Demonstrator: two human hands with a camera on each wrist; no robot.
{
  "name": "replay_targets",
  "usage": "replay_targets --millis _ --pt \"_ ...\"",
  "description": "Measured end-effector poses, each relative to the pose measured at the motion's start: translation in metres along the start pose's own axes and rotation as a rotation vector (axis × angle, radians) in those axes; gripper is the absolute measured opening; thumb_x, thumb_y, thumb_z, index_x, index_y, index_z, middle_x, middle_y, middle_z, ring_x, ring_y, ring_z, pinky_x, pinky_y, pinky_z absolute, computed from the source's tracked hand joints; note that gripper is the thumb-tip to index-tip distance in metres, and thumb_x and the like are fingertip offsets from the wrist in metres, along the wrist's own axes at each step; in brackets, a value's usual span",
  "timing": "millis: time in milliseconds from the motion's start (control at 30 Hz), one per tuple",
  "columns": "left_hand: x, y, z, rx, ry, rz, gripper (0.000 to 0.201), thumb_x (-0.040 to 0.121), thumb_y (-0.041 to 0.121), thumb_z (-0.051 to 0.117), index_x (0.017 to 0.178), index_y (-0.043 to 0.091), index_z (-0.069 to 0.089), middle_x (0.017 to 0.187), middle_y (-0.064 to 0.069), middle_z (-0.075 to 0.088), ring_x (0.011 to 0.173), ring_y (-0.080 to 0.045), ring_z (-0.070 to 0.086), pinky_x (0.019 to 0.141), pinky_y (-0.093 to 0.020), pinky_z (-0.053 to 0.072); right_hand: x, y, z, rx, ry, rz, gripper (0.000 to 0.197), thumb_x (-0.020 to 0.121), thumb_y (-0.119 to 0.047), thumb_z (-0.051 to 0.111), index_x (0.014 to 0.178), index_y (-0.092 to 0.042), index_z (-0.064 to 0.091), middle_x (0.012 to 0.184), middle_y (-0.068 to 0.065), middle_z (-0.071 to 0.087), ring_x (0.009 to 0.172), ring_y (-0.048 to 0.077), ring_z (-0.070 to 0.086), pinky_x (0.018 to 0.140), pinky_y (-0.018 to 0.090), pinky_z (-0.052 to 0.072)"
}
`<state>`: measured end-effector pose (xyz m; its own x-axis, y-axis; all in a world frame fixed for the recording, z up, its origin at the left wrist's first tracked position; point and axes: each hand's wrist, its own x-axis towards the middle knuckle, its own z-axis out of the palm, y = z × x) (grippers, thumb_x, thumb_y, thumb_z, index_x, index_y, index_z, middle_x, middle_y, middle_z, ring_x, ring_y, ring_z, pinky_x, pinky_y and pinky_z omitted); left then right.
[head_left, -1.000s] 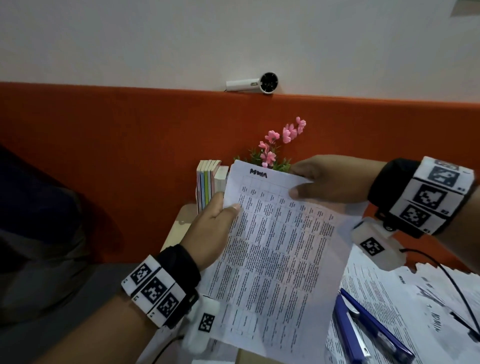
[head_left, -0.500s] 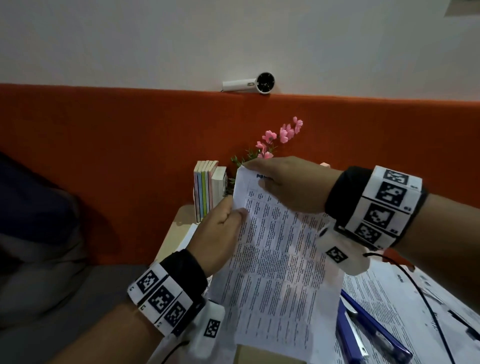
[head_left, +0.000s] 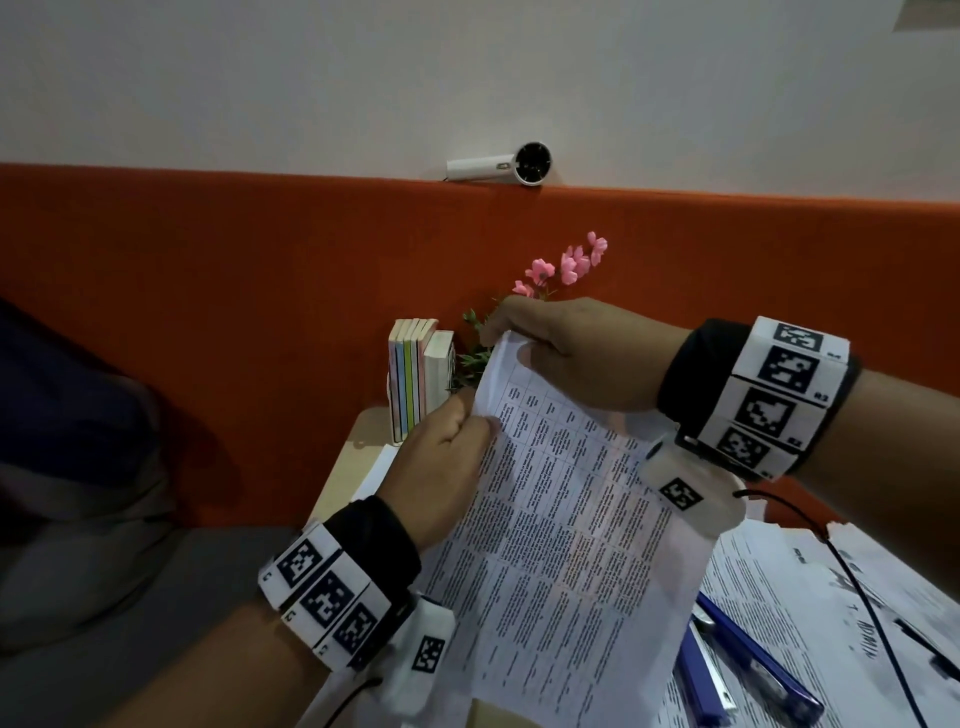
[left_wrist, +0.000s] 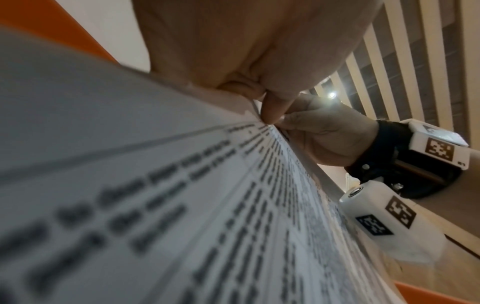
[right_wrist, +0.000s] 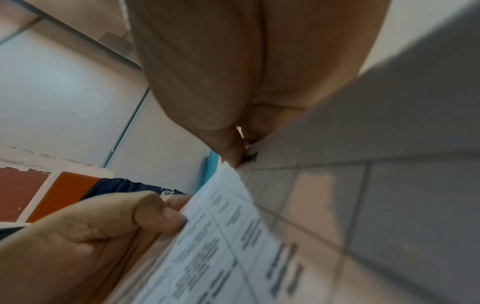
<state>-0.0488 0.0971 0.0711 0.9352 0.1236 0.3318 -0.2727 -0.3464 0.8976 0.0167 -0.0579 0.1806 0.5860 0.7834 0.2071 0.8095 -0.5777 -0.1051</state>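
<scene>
A printed sheet of paper (head_left: 561, 540) with a table of small text is held up above the desk, tilted toward me. My left hand (head_left: 447, 462) pinches its left edge near the top between thumb and fingers. My right hand (head_left: 566, 358) grips the top edge close to the upper left corner, thumb on the printed face. In the left wrist view the paper (left_wrist: 182, 205) fills the frame and the right hand (left_wrist: 324, 133) pinches its far corner. From the right wrist, the paper (right_wrist: 285, 236) shows with the left hand (right_wrist: 116, 226) pinching its edge.
A blue stapler (head_left: 748, 670) lies on loose printed sheets (head_left: 841, 623) at the lower right. A row of small books (head_left: 415, 379) and a pink flower sprig (head_left: 566, 265) stand against the orange partition (head_left: 208, 312). A white handheld fan (head_left: 504, 166) rests on the partition's top.
My right hand has slid left along the paper's top edge toward the left hand. The sheet has turned and narrowed, its top corner now bunched between both hands.
</scene>
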Motion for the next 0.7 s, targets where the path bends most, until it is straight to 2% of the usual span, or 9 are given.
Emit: replay_targets --millis 67,167,267,333,400,500,567,633,700 --pt "0.0 -0.001 0.001 0.014 0.007 0.0 0.024 0.103 0.02 0.043 0.088 0.015 0.061 0.081 -0.014 0.066 0.067 -0.03 0.058 0.057 -0.039 0.046 0.001 0.0 -0.001 -0.004 -0.017 -0.004 0.036 0.103 -0.016 0.043 0.135 -0.033 0.043 0.139 -0.002 0.055 0.115 0.015 0.057 0.094 0.031 0.049" --pt "0.0 0.001 0.001 0.061 0.001 0.038 0.024 0.103 0.02 0.042 0.087 0.011 0.058 0.08 -0.013 0.064 0.067 -0.027 0.058 0.059 -0.045 0.047 0.004 0.001 0.0 -0.011 0.023 0.004 0.034 0.103 -0.02 0.046 0.135 -0.03 0.044 0.113 -0.008 0.06 0.081 -0.004 0.051 0.068 0.014 0.038" --pt "0.0 0.001 -0.001 0.079 -0.011 0.023 0.023 0.104 0.022 0.04 0.101 0.015 0.063 0.094 -0.005 0.071 0.087 -0.024 0.067 0.076 -0.045 0.055 0.0 0.007 -0.005 0.015 0.035 0.077 0.036 0.099 -0.03 0.053 0.134 -0.025 0.043 0.091 -0.016 0.056 0.071 -0.003 0.049 0.061 0.014 0.035" --pt "0.0 0.001 -0.003 0.076 -0.029 0.021 0.025 0.102 0.028 0.04 0.109 0.022 0.064 0.101 -0.005 0.071 0.094 -0.026 0.067 0.083 -0.05 0.056 -0.005 0.01 -0.009 -0.041 -0.004 0.103 0.015 0.099 -0.032 0.053 0.11 -0.023 0.058 0.088 -0.008 0.062 0.071 0.005 0.054 0.059 0.019 0.04" --pt "0.001 0.0 -0.004 0.062 -0.05 0.022 0.028 0.098 0.037 0.041 0.108 0.023 0.063 0.103 -0.013 0.07 0.095 -0.034 0.065 0.083 -0.057 0.053 -0.01 0.013 -0.008 -0.039 -0.018 0.118 0.013 0.1 -0.032 0.052 0.093 -0.025 0.06 0.083 -0.005 0.062 0.068 0.008 0.054 0.058 0.02 0.039" --pt "0.003 -0.001 -0.005 0.095 -0.067 0.021 0.041 0.092 0.048 0.039 0.105 0.015 0.059 0.106 -0.023 0.064 0.094 -0.041 0.063 0.081 -0.063 0.051 -0.019 0.021 -0.007 0.04 0.023 0.153 0.013 0.099 -0.034 0.052 0.096 -0.026 0.062 0.087 -0.009 0.063 0.073 0.007 0.058 0.063 0.02 0.046" --pt "0.004 -0.003 -0.01 0.118 -0.078 0.009 0.048 0.09 0.056 0.036 0.11 0.017 0.057 0.108 -0.021 0.065 0.097 -0.041 0.063 0.084 -0.064 0.052 -0.03 0.039 -0.007 0.247 0.164 0.237 0.014 0.098 -0.036 0.054 0.1 -0.026 0.063 0.09 -0.007 0.066 0.078 0.011 0.063 0.069 0.025 0.053" --pt "0.005 -0.009 -0.019 0.118 -0.06 -0.021 0.052 0.087 0.059 0.036 0.114 0.019 0.057 0.11 -0.021 0.065 0.096 -0.041 0.064 0.083 -0.064 0.052 -0.05 0.065 0.001 0.602 0.38 0.424 0.017 0.099 -0.029 0.054 0.097 -0.014 0.062 0.083 0.002 0.065 0.068 0.016 0.062 0.064 0.028 0.053" --pt "0.007 -0.017 -0.03 0.177 -0.025 -0.042 0.049 0.09 0.054 0.037 0.113 0.014 0.056 0.107 -0.023 0.064 0.083 -0.036 0.064 0.071 -0.053 0.055 -0.078 0.091 0.025 0.909 0.468 0.677 0.017 0.099 -0.02 0.054 0.087 -0.009 0.058 0.075 0.011 0.054 0.055 0.017 0.051 0.054 0.029 0.046"
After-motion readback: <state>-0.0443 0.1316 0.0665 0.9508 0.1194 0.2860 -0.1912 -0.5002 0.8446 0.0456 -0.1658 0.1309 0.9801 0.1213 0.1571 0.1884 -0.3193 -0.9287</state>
